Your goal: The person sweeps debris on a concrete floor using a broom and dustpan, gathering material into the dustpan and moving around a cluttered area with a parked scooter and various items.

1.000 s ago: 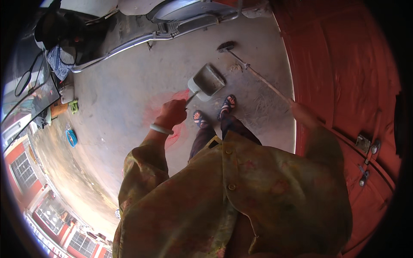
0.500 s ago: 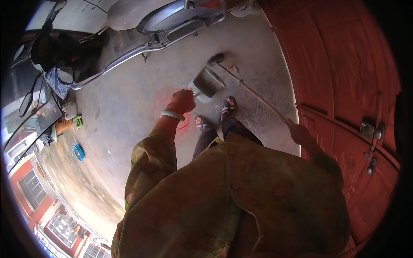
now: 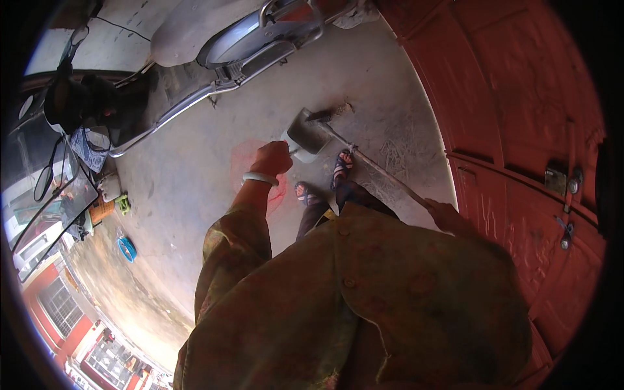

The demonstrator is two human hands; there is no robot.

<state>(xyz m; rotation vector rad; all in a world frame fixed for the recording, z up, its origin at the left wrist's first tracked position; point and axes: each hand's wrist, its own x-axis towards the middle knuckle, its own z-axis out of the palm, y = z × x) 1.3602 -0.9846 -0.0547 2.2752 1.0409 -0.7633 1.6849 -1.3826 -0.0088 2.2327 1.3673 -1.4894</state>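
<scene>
My left hand (image 3: 273, 159), with a pale bangle at the wrist, is closed round the handle of a grey dustpan (image 3: 313, 142). A thin red mesh-like bag (image 3: 247, 159) hangs beside that hand; whether I hold it too, I cannot tell. The dustpan is low by the floor, just ahead of my feet. My right hand (image 3: 442, 214) grips the end of a long broom stick (image 3: 390, 177). At its far end the dark broom head (image 3: 318, 116) lies over the dustpan's right far edge. A little dark debris (image 3: 344, 109) lies on the floor just beyond it.
A motorbike-like vehicle with a chrome bar (image 3: 172, 120) spans the far left. A red metal door (image 3: 520, 130) with bolts and padlocks stands close on my right. Left on the concrete floor sits a blue basin (image 3: 127, 249). My sandalled feet (image 3: 342, 164) stand near the dustpan.
The broom head has come left and nearer, from the floor beyond the dustpan to over its edge. My right hand has shifted slightly left and toward me.
</scene>
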